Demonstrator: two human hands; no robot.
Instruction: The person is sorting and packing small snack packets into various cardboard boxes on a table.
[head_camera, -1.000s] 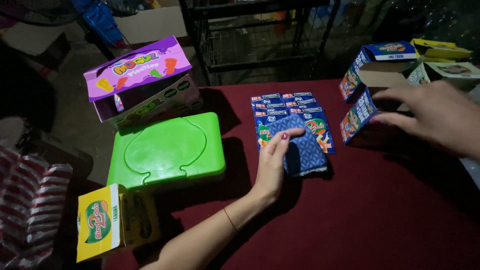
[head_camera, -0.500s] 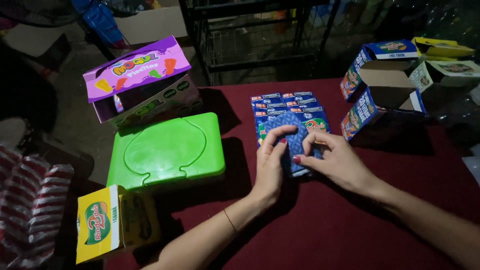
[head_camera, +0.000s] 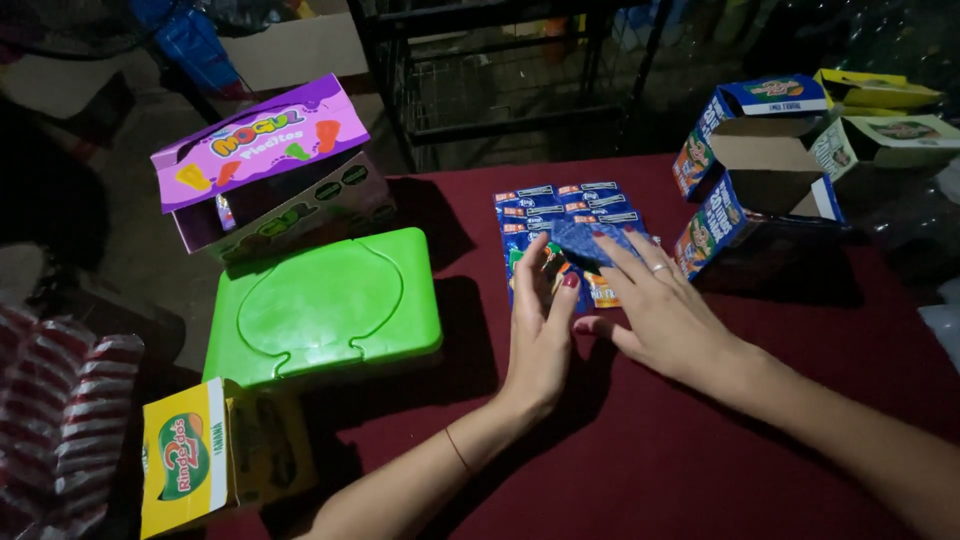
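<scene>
Several blue sachet packets (head_camera: 560, 205) lie in overlapping rows on the dark red table (head_camera: 620, 460). My left hand (head_camera: 540, 335) stands on its edge against the left side of the packets, fingers straight and together. My right hand (head_camera: 655, 305) lies flat over the right part of the packets, fingers spread, and hides those beneath it. The two hands press the packets between and under them.
A green lidded plastic box (head_camera: 320, 305) lies left of the hands, an open purple carton (head_camera: 260, 160) behind it, a yellow carton (head_camera: 190, 455) in front. Open blue cartons (head_camera: 750, 205) and yellow-green cartons (head_camera: 880, 120) stand at the right. Red-and-white packs (head_camera: 60, 420) are at far left.
My right hand came in from the cartons at the right to the blue packets. Both hands first gripped the stack and now lie flatter on it, the right one spread over the top.
</scene>
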